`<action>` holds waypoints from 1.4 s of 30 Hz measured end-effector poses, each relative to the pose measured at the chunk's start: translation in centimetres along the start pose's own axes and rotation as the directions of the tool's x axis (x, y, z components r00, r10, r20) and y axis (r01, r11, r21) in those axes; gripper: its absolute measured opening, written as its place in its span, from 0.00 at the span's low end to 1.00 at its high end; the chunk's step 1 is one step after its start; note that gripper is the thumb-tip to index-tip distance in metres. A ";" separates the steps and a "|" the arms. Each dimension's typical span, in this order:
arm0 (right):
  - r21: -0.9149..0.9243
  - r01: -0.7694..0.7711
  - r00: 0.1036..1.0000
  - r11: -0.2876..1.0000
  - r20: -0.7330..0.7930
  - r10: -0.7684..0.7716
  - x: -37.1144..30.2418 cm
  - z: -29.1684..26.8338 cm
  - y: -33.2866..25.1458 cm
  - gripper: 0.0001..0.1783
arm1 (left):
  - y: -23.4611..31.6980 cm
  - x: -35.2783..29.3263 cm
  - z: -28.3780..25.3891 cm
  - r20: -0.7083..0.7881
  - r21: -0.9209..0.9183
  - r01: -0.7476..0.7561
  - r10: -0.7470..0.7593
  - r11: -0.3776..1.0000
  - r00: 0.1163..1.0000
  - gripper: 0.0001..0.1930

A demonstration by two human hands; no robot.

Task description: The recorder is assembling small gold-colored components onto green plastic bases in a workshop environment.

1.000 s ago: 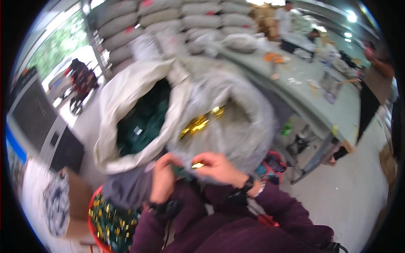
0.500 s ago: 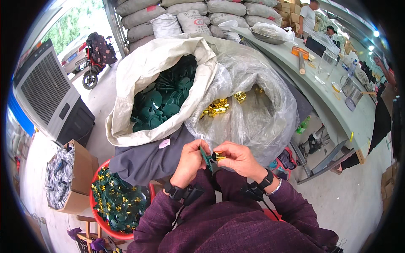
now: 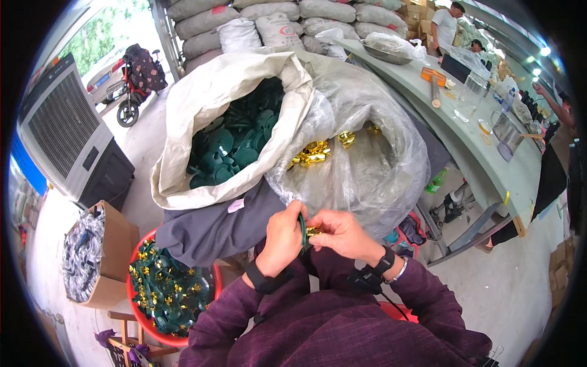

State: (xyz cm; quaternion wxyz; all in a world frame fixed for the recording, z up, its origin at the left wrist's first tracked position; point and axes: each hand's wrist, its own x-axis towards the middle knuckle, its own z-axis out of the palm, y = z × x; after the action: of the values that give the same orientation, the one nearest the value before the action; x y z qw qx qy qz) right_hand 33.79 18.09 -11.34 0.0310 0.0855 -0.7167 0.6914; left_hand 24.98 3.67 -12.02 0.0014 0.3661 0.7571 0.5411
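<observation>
Disc and gold piece, both held at near centre

Largest item: pile of grey sacks at the far side, stacked in layers. Next, pale desk on the right, running from far to near. Centre: white sack, mouth wide open, green discs inside. Touching it on the right, clear plastic bag, also open; gold pieces lie in its left part. Far left: grey slatted cooler unit. Near left: red tub, filled with green discs bearing gold pieces; just beside it on the left, cardboard carton of silvery material. Dark grey cloth hangs in front of the white sack, partly over the tub. On the desk, far right: orange-headed mallet.

Left hand: grip narrow, holding the disc, which stands edge-on to the view. Right hand: grip narrow, thumb and fingers pinching the gold piece against the disc's right face. Both parts are above the lap, near side of the clear bag. Fingers partly hide the gold piece; cannot tell whether it is fully seated.
</observation>
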 end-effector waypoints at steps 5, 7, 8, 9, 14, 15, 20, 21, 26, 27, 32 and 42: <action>-0.133 0.020 1.000 0.991 -0.004 -0.020 0.2 0.6 0.8 0.11 | -0.5 -0.5 -0.5 0.021 0.207 -0.135 0.134 0.969 0.991 0.05; 0.062 -0.012 0.998 0.998 0.060 0.008 0.7 1.5 1.5 0.11 | -0.2 -0.9 -1.4 -0.017 0.104 -0.065 0.067 0.992 0.998 0.05; 0.038 0.024 0.997 0.999 0.067 -0.026 1.0 1.7 2.1 0.12 | -0.8 -0.9 -1.6 -0.032 0.025 -0.050 0.051 0.998 0.998 0.04; -0.050 0.084 0.994 0.995 0.069 -0.081 1.2 1.9 2.3 0.13 | -1.4 -0.8 -1.7 -0.042 -0.027 -0.050 0.049 0.998 0.998 0.04; -0.443 0.267 0.958 0.856 0.024 -0.286 1.0 2.5 1.0 0.15 | -2.5 -1.0 -1.4 -0.012 -0.149 0.024 -0.027 0.988 1.000 0.04; -0.423 0.291 0.950 0.858 0.023 -0.310 1.1 2.9 1.5 0.14 | -2.4 -1.0 -1.5 -0.019 -0.110 0.033 -0.035 0.993 0.999 0.04; -0.391 0.217 0.971 0.895 -0.006 -0.238 1.4 4.0 1.5 0.11 | -2.2 -2.0 -1.7 -0.137 0.076 -0.053 0.063 0.996 0.989 0.03; -0.316 0.177 0.981 0.932 -0.023 -0.194 1.5 3.8 2.3 0.11 | -1.6 -1.6 -1.7 -0.126 0.109 -0.087 0.100 0.990 0.987 0.03; -0.214 0.106 0.984 0.971 0.162 -0.072 3.5 2.6 0.4 0.14 | -3.5 -2.8 -5.5 -0.100 -0.084 0.023 -0.032 0.996 0.994 0.09; -0.215 0.114 0.985 0.970 0.148 -0.084 4.5 1.8 1.9 0.15 | -3.8 -3.5 -7.6 -0.120 -0.086 0.118 -0.128 0.989 0.984 0.09; -0.662 0.013 0.974 0.749 -0.160 -0.158 9.0 -5.9 2.9 0.11 | -8.2 -9.8 -21.5 -0.480 -0.099 0.378 -0.377 0.921 0.792 0.10; -0.919 0.036 0.978 0.393 -0.050 -0.205 15.4 -4.8 5.1 0.13 | -11.2 -12.7 -28.4 -0.724 0.617 0.593 0.077 0.517 0.685 0.18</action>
State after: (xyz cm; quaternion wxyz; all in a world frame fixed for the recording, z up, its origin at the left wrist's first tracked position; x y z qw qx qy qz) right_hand 17.40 21.80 -13.70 0.1781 0.0524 -0.9646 0.1874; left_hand 16.81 -28.28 -14.43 -0.3545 -0.0283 0.9107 0.2101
